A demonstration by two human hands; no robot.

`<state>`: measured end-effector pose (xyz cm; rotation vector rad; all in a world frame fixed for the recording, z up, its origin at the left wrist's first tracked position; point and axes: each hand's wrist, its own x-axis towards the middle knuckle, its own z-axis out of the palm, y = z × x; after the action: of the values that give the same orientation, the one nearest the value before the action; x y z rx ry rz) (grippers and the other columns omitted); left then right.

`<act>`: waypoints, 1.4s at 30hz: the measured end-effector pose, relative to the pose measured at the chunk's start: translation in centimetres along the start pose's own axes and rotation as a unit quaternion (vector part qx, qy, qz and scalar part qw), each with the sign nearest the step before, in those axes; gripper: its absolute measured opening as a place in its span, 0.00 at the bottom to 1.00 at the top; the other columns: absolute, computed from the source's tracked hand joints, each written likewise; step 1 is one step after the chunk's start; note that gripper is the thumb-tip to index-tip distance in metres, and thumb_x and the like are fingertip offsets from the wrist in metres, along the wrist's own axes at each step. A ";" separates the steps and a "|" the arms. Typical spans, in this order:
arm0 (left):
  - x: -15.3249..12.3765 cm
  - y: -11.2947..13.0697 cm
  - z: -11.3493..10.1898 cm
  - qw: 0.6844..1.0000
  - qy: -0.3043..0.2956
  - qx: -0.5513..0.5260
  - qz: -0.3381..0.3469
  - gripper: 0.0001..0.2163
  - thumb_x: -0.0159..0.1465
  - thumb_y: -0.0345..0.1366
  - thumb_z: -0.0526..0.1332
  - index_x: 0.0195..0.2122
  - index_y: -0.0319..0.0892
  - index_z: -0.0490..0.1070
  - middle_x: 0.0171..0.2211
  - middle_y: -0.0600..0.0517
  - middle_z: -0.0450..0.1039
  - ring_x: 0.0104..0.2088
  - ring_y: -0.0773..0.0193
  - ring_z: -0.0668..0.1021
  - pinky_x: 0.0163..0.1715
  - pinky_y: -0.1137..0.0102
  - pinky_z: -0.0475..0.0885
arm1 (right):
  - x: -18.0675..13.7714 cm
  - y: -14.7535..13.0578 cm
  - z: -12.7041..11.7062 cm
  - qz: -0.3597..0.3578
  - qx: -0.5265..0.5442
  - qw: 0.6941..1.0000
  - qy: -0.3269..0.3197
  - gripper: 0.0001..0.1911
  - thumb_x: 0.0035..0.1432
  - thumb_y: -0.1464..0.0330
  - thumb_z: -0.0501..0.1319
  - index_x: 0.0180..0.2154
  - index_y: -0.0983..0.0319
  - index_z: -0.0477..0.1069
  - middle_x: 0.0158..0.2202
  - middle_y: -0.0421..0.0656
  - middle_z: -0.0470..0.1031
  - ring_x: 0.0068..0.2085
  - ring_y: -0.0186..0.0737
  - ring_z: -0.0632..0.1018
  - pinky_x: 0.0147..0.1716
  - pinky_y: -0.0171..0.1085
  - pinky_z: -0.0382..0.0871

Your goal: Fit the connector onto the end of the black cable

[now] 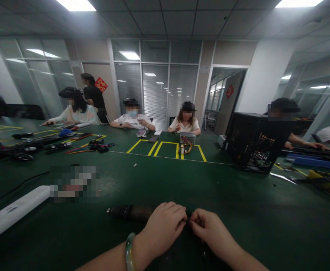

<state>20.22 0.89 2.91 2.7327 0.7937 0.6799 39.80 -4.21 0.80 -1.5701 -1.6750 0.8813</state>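
Observation:
My left hand, with a pale green bangle on the wrist, is closed over one end of a dark cylindrical object lying on the green table. My right hand is pinched shut right beside it, fingertips meeting those of the left at a small dark part I cannot make out. More dark shapes lie under my wrists at the near edge, too dim to name.
A white flat device lies at near left, with a black cable behind it. An open black computer case stands at right. Cables and tools lie at far left, a small power supply with wires inside yellow tape marks. Several people sit around the table.

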 end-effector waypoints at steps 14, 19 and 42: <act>0.1 0.4 -0.4 1.000 -0.002 0.021 -0.015 0.04 0.62 0.31 0.62 0.39 0.43 0.70 0.47 0.52 0.73 0.46 0.58 0.74 0.48 0.62 0.67 | 0.1 0.1 0.0 -0.006 -0.015 1.000 -0.003 0.05 0.57 0.71 0.57 0.30 0.62 0.71 0.24 0.37 0.72 0.25 0.32 0.71 0.22 0.27 0.58; 0.1 0.1 -0.2 1.000 -0.001 0.023 0.006 0.03 0.64 0.30 0.60 0.38 0.44 0.71 0.48 0.53 0.73 0.47 0.60 0.74 0.51 0.62 0.65 | 0.1 0.2 0.0 -0.001 -0.008 1.000 -0.007 0.05 0.58 0.70 0.57 0.31 0.62 0.71 0.24 0.36 0.71 0.23 0.31 0.70 0.21 0.27 0.58; 0.0 0.3 -0.2 0.999 0.026 0.040 0.007 0.05 0.62 0.33 0.62 0.39 0.45 0.71 0.50 0.53 0.72 0.53 0.60 0.71 0.62 0.57 0.54 | 0.3 0.3 0.1 -0.011 0.000 1.000 -0.007 0.04 0.57 0.70 0.58 0.30 0.62 0.70 0.24 0.36 0.71 0.24 0.31 0.70 0.23 0.28 0.59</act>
<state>20.21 0.65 3.15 2.8062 0.8308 0.7416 39.92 -3.93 0.50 -1.5463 -1.6995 0.8828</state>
